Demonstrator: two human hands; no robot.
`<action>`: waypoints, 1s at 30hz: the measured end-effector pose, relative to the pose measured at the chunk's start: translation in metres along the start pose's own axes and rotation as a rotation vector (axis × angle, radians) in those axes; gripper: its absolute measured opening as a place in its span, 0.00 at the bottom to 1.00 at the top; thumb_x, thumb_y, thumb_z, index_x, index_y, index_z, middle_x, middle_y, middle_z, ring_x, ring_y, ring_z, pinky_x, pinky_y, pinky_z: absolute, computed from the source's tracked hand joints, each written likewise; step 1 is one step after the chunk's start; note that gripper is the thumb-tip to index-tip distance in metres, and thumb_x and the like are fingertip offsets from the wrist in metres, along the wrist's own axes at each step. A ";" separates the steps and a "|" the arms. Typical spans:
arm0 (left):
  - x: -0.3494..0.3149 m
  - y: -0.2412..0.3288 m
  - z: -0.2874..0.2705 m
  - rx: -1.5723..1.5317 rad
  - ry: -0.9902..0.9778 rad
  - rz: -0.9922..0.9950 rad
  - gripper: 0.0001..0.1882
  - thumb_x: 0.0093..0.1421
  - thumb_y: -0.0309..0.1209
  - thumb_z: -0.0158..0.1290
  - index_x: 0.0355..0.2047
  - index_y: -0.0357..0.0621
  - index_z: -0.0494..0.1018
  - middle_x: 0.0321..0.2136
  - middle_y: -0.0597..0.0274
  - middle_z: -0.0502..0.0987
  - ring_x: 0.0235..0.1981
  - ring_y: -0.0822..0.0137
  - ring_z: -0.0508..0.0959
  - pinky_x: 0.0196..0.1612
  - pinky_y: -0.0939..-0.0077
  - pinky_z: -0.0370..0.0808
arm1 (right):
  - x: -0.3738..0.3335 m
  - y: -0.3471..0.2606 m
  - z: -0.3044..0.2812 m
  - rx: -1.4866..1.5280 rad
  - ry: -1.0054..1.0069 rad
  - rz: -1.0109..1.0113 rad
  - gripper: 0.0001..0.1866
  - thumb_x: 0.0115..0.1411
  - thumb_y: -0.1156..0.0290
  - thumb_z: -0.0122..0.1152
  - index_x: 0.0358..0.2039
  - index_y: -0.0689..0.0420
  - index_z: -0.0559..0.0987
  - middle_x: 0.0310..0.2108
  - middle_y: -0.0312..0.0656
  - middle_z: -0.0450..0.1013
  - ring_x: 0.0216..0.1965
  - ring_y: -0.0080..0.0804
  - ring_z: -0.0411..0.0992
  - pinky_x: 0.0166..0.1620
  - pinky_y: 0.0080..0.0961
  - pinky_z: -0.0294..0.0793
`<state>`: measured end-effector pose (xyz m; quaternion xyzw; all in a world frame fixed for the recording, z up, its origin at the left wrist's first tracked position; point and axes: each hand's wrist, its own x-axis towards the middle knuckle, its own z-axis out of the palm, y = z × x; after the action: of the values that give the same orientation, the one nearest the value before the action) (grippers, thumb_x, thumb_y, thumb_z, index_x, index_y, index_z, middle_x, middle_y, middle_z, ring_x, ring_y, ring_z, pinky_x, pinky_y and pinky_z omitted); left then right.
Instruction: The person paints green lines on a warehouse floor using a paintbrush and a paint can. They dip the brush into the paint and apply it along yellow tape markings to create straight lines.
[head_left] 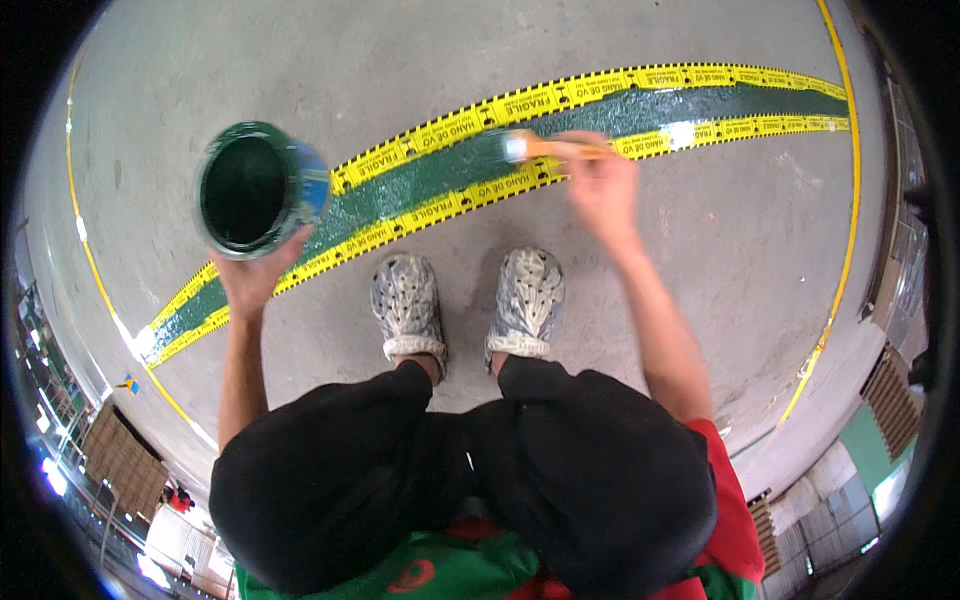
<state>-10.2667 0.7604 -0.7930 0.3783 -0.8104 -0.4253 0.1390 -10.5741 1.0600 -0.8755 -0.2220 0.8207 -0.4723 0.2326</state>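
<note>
In my left hand point(252, 275) is a paint can point(308, 185), held from below and tilted so that its dark green inside faces up. Green paint coats its rim. My right hand point(606, 190) is closed round the orange handle of a paintbrush point(535, 147), slightly blurred. Its bristle end is over the wet green painted stripe point(415, 182) on the floor, and I cannot tell whether it touches. Yellow printed tape with black edging point(480, 118) borders the stripe on its far side, and a matching strip point(430, 222) runs along the near side.
Grey concrete floor point(700, 290) surrounds the stripe. My feet, in grey-and-white clogs point(527, 295), stand just on its near side. Thin yellow floor lines run at the left point(85, 250) and the right point(853, 200). Stacked brown material point(122, 460) lies at the lower left.
</note>
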 end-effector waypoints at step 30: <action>0.014 0.025 0.086 0.042 0.021 0.109 0.61 0.35 0.33 0.80 0.64 0.38 0.53 0.59 0.50 0.67 0.61 0.56 0.71 0.65 0.62 0.67 | 0.057 -0.014 -0.145 -0.679 0.529 -0.105 0.11 0.67 0.69 0.59 0.44 0.62 0.83 0.35 0.49 0.83 0.31 0.27 0.81 0.34 0.28 0.78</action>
<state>-10.3360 0.8091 -0.8262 0.3410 -0.8370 -0.3958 0.1625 -10.7033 1.1179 -0.8084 -0.1986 0.9484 -0.2275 -0.0962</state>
